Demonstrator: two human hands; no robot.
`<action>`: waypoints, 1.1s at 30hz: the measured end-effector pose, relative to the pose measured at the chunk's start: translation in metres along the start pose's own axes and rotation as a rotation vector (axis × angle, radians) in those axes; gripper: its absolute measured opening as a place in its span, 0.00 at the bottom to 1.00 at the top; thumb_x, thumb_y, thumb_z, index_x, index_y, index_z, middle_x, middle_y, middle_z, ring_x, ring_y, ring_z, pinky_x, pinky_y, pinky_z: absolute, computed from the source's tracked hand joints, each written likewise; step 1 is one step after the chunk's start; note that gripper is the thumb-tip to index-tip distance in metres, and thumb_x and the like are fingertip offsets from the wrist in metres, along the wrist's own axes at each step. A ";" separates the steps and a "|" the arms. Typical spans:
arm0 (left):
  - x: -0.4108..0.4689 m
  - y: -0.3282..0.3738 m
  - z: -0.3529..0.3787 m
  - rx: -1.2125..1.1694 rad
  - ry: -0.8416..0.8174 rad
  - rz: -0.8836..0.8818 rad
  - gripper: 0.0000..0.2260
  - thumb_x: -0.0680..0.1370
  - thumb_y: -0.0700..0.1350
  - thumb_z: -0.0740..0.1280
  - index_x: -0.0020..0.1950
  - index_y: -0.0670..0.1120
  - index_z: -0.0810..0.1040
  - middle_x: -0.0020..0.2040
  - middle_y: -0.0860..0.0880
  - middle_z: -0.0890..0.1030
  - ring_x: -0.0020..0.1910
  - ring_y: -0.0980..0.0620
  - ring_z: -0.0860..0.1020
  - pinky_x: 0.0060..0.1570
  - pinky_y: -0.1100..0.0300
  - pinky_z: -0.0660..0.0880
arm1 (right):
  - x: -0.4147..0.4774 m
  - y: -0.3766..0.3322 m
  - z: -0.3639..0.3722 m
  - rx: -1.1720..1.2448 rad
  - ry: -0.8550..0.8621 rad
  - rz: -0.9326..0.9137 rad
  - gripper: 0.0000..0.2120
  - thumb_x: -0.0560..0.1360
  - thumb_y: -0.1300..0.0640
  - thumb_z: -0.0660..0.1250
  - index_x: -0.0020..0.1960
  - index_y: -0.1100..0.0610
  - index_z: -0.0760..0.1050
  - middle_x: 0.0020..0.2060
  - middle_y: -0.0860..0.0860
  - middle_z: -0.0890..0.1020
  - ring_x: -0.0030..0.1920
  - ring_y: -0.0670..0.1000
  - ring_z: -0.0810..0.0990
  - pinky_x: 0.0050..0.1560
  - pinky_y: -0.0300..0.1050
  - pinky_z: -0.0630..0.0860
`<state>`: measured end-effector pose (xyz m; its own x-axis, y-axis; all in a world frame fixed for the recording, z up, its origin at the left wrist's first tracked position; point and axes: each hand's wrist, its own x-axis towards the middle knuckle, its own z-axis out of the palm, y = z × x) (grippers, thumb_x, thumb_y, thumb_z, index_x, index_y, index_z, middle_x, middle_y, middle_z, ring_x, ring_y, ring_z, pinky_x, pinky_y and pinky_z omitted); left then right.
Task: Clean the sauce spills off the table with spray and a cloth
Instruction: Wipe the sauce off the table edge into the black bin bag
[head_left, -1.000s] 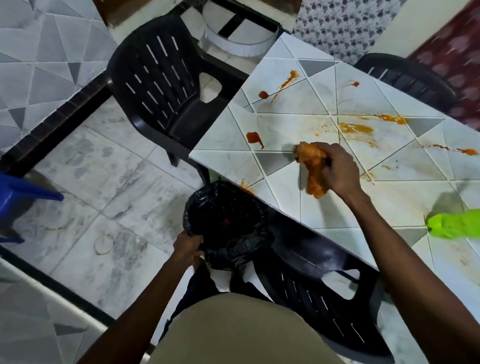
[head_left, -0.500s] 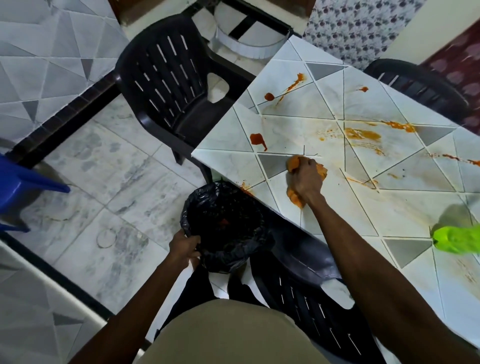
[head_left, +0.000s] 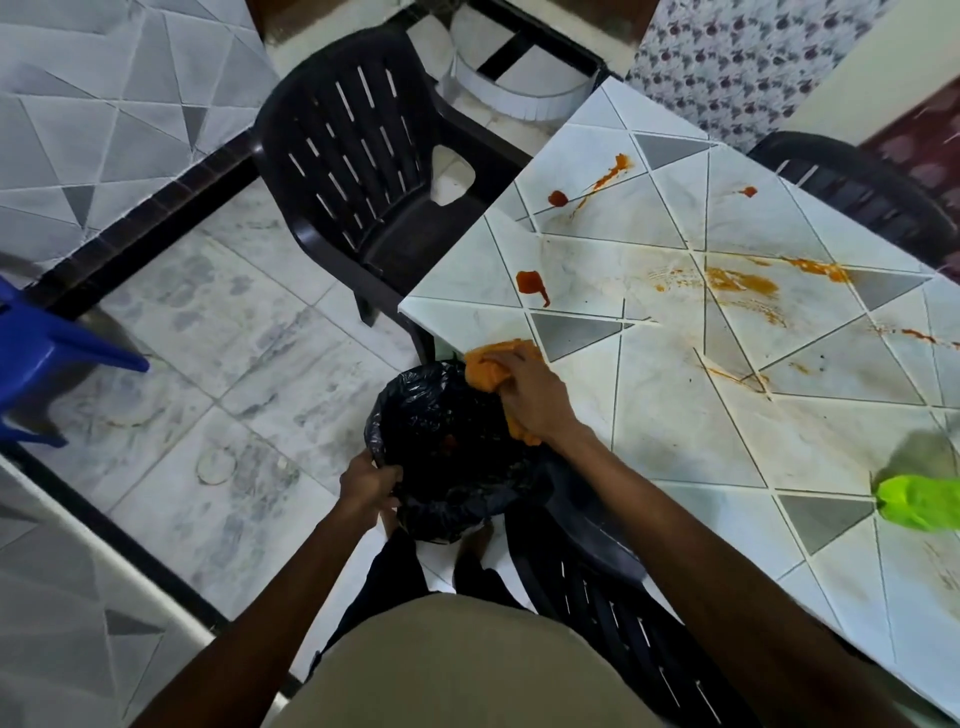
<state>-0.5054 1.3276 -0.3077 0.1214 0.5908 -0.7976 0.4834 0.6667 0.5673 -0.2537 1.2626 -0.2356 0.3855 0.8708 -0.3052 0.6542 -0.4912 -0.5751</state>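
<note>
Right hand (head_left: 530, 395) and cloth (head_left: 488, 364) have slid left from mid-table to the table (head_left: 675, 441) edge since half a second ago. Cloth now hangs partly over the bag (head_left: 441, 441) mouth. Left hand (head_left: 369, 486) has stayed on the bag rim.

Left to right:
- Blue chair (head_left: 41, 358): far left, cut by the frame, on the tiled floor (head_left: 234, 338).
- Black chair (head_left: 363, 171): just beyond the table's left corner.
- Left hand: fingers curled round the bag's near rim, gripping it.
- Bag: black, mouth open, below and against the table's left edge.
- Cloth: bunched, stained orange, at the table's left edge, lower part over the bag.
- Right hand: on top of the cloth, fingers curled over it, gripping it.
- Near chair (head_left: 623, 597): black, tucked against the table's near side, under the right forearm.
- Red blob (head_left: 531, 283): on the table near its left edge, beyond the cloth, not touching it.
- Red dot and streak (head_left: 602, 179): by the far corner.
- Orange smears (head_left: 737, 280): mid-table, with faint wipe arcs beside them.
- Thin streak (head_left: 737, 374): along a tile joint, right of the hand.
- More streaks (head_left: 919, 335): toward the right edge.
- Far chair (head_left: 857, 192): black, behind the table.
- Spray (head_left: 919, 501): green, on the table at the frame's right edge, cut off and blurred, well apart from both hands.
</note>
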 end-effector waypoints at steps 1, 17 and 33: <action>-0.001 0.002 0.000 0.000 -0.004 0.002 0.20 0.72 0.32 0.67 0.62 0.49 0.76 0.51 0.41 0.83 0.44 0.43 0.82 0.31 0.56 0.81 | -0.006 0.001 -0.007 0.026 0.050 0.016 0.27 0.75 0.65 0.62 0.71 0.48 0.73 0.68 0.49 0.74 0.64 0.54 0.76 0.59 0.46 0.72; 0.014 -0.010 -0.005 0.027 -0.007 -0.048 0.20 0.72 0.33 0.69 0.61 0.48 0.77 0.52 0.37 0.82 0.46 0.40 0.82 0.45 0.41 0.82 | -0.064 0.048 -0.007 0.057 0.333 0.455 0.25 0.78 0.61 0.65 0.74 0.57 0.67 0.68 0.59 0.71 0.61 0.66 0.77 0.58 0.61 0.75; 0.015 -0.011 -0.004 0.005 -0.007 -0.037 0.22 0.72 0.31 0.68 0.63 0.48 0.76 0.53 0.39 0.82 0.44 0.42 0.81 0.43 0.42 0.82 | 0.001 0.049 -0.090 0.181 0.662 0.441 0.16 0.76 0.61 0.60 0.62 0.56 0.78 0.55 0.60 0.82 0.55 0.62 0.80 0.53 0.49 0.74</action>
<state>-0.5127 1.3312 -0.3249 0.1095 0.5624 -0.8196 0.4918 0.6859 0.5364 -0.1632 1.2375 -0.1956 0.9246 0.3773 -0.0531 0.2592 -0.7249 -0.6382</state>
